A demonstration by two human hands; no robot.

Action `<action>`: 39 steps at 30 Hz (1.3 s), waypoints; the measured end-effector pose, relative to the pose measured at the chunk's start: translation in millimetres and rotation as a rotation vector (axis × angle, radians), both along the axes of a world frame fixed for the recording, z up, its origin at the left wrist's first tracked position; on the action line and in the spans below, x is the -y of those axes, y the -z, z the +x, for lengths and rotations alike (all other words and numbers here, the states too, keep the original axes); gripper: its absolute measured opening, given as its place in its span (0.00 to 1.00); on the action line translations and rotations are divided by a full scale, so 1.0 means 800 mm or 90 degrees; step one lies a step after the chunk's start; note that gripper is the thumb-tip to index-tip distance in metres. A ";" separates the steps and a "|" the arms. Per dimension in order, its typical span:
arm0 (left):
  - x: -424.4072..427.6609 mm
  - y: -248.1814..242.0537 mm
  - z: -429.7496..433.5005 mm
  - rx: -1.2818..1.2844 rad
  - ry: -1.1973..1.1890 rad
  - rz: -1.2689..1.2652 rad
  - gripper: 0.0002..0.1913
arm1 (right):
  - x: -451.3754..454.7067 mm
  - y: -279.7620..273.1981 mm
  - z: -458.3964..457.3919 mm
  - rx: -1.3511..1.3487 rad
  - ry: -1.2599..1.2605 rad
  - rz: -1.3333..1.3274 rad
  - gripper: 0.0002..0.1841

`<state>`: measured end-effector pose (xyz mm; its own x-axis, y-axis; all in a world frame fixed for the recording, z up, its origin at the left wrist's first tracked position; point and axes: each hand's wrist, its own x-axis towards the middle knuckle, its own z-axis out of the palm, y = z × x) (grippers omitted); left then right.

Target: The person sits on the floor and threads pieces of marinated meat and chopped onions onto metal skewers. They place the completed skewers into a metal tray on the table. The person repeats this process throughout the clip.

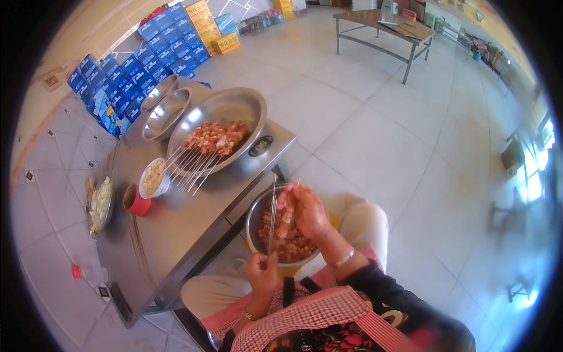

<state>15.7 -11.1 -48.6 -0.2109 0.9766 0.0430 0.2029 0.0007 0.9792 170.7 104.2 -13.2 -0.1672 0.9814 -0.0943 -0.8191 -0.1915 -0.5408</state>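
Note:
My left hand [263,272] is closed around the lower ends of several thin metal skewers [273,220], which point up. Beside them, my right hand [309,211] holds pieces of raw meat [286,211]; a thin tip sticks out above its fingers. Both hands are over or beside a steel bowl [250,233] of cut raw meat [292,246] between my knees. On the steel table, a large steel basin [261,114] holds loaded meat skewers [215,137], their bare ends over its near rim. Whether the tip in my right hand belongs to a skewer is partly hidden.
On the table [176,237] stand a white bowl of pale pieces [154,178], a red cup [137,200], a plate of pale green pieces [101,204] and two steel bowls [169,114]. Blue boxes [162,39] are stacked behind. Another table [365,18] stands farther off.

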 end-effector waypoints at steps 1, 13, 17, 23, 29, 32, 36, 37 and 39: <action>0.000 -0.001 0.005 -0.003 0.000 -0.010 0.14 | 0.001 0.007 0.003 -0.003 0.005 0.003 0.10; -0.009 0.016 0.015 0.028 -0.019 -0.030 0.14 | 0.031 0.047 -0.022 0.032 -0.051 -0.064 0.16; -0.015 0.023 0.007 -0.043 -0.038 -0.020 0.13 | 0.051 0.047 -0.036 0.106 -0.136 -0.022 0.14; -0.046 -0.058 -0.001 -0.040 -0.105 0.036 0.13 | 0.051 0.056 -0.031 0.206 -0.300 0.168 0.11; -0.068 -0.060 -0.025 -0.259 -0.077 0.122 0.13 | 0.035 0.017 0.001 0.028 -0.147 0.223 0.13; -0.047 -0.043 -0.024 -0.171 -0.071 0.026 0.13 | 0.021 -0.007 0.017 -0.050 0.061 0.190 0.15; -0.066 -0.097 -0.031 -0.293 -0.126 0.069 0.13 | 0.012 0.006 0.040 -0.056 0.209 -0.004 0.15; -0.084 -0.115 -0.037 -0.320 -0.138 0.122 0.13 | 0.008 0.015 0.043 -0.036 0.233 -0.049 0.14; -0.131 -0.158 -0.044 -0.394 -0.151 0.194 0.14 | 0.005 0.037 0.044 -0.030 0.217 -0.066 0.10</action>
